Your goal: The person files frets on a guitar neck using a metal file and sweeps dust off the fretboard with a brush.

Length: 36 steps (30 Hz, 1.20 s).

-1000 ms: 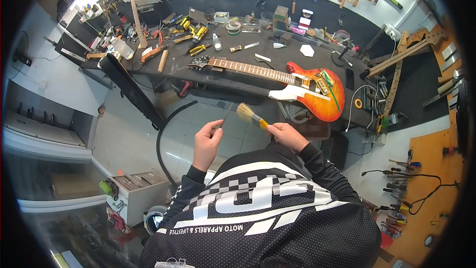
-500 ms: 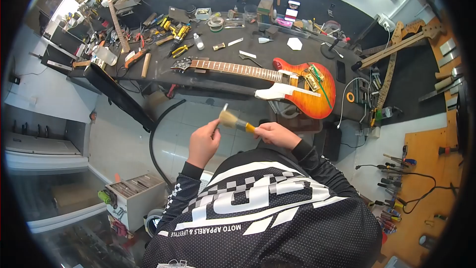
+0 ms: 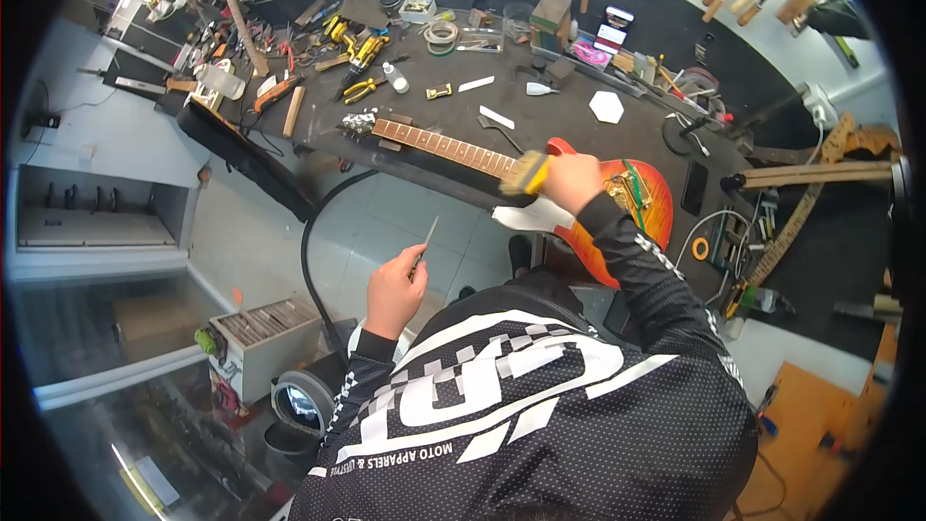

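My right hand (image 3: 573, 183) is closed around a wide brush (image 3: 526, 175). Its bristles reach the upper end of the fretboard (image 3: 444, 146) on an electric guitar (image 3: 658, 222) with a red-orange body. My hand and forearm hide part of that body. White covering (image 3: 529, 219) lies on the guitar beside the neck. My left hand (image 3: 394, 294) is held low over the floor, short of the bench, with its fingers closed on a slim pointed metal tool (image 3: 431, 232) whose tip points up. Whether it is a file or a blade I cannot tell.
The dark workbench (image 3: 434, 58) carries a yellow drill (image 3: 365, 53), yellow-handled pliers (image 3: 359, 90), a small clear bottle (image 3: 394, 77) and a tape roll (image 3: 441, 36). A phone (image 3: 694, 187) lies right of the guitar. A black hose (image 3: 311, 232) curves along the floor.
My right hand has carried the brush forward and right, from in front of my body onto the guitar's neck. My left hand has stayed low with the slim tool, apart from the brush.
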Available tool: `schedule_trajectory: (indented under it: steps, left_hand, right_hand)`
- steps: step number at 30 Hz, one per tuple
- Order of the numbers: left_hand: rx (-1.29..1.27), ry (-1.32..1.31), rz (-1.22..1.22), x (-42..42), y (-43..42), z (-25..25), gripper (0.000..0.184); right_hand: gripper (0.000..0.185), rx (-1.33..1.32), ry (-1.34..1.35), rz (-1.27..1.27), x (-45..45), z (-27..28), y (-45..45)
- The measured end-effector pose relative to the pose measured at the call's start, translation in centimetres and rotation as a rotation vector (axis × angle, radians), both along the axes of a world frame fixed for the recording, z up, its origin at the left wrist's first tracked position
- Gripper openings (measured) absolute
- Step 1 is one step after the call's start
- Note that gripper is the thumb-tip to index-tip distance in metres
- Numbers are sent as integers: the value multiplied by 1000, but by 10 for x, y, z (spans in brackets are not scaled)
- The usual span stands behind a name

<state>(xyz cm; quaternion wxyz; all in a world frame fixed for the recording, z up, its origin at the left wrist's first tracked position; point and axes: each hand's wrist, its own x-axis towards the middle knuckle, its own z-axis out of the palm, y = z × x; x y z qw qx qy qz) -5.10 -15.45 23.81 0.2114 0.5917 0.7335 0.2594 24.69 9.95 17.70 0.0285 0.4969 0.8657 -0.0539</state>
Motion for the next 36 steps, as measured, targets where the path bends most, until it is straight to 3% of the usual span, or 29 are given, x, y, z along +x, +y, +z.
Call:
schedule_trajectory:
  steps: [5,8,12,14,17,18,20,29,33,36]
  left_hand:
    - [-150,2,143,24,1,16,30]
    - [-93,-97,245,31,6,22,31]
    - [-67,-305,377,15,18,13,33]
    - [-79,-315,387,16,30,18,34]
    - [-44,-372,414,15,33,9,34]
    - [-20,-402,425,17,32,1,33]
    - [-38,-483,460,24,32,-3,32]
    - [-120,-1024,574,32,45,13,31]
    - [-51,-1168,620,25,49,25,31]
    - [13,-1290,669,16,41,28,31]
  right_hand:
    - [19,-34,281,151,-97,-35,37]
    - [22,-47,225,224,-123,-56,55]
    - [21,-171,161,202,-59,-10,73]
    - [20,-216,38,110,-5,-24,91]
    - [26,-192,-104,-54,62,24,96]
    - [28,-124,-9,-119,82,25,96]
    - [31,-108,85,-222,101,10,106]
    - [35,-285,393,55,25,-99,177]
    - [34,-257,323,17,3,-129,197]
    - [33,-31,359,-20,2,-152,194]
